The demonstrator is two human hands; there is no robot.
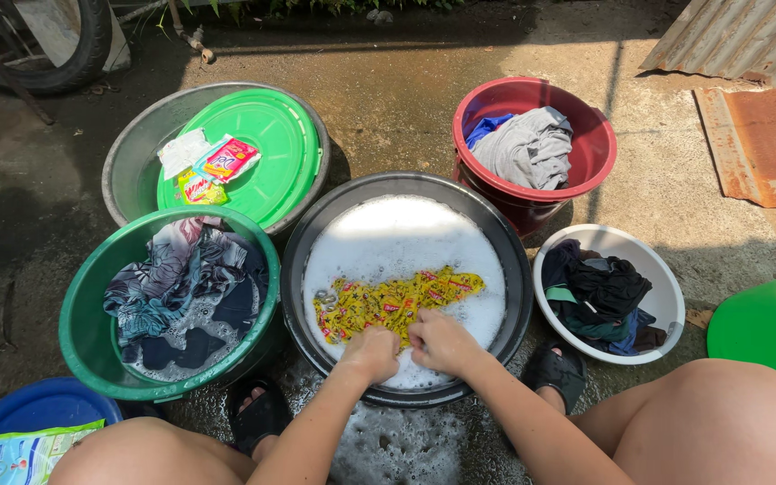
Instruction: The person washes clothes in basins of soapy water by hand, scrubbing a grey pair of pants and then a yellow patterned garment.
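The ground (406,99) is wet, stained concrete outdoors, part in shade and part in bright sun, with suds spilled near the person's feet. Sheets of corrugated metal (747,81) lie at the upper right and a tyre (56,45) stands at the upper left.

In the middle sits a dark basin (518,269) full of white foam. A yellow patterned garment (388,301) lies in the suds, stretched from the left of the basin to right of centre, its near edge at the person's hands. The left hand (372,353) and the right hand (442,341) are side by side at the near rim, touching each other, both with fingers curled shut on the near edge of the yellow cloth.

Left of the dark basin a green basin (78,332) holds blue-grey patterned cloth in soapy water. Behind it a grey basin (127,162) carries a green lid (271,153) with detergent sachets (217,166) on top. At the upper right a red bucket (595,153) holds grey and blue cloth; nearer, a white basin (666,296) holds dark clothes. A blue basin (38,404) and a detergent bag (20,454) sit at the lower left corner.
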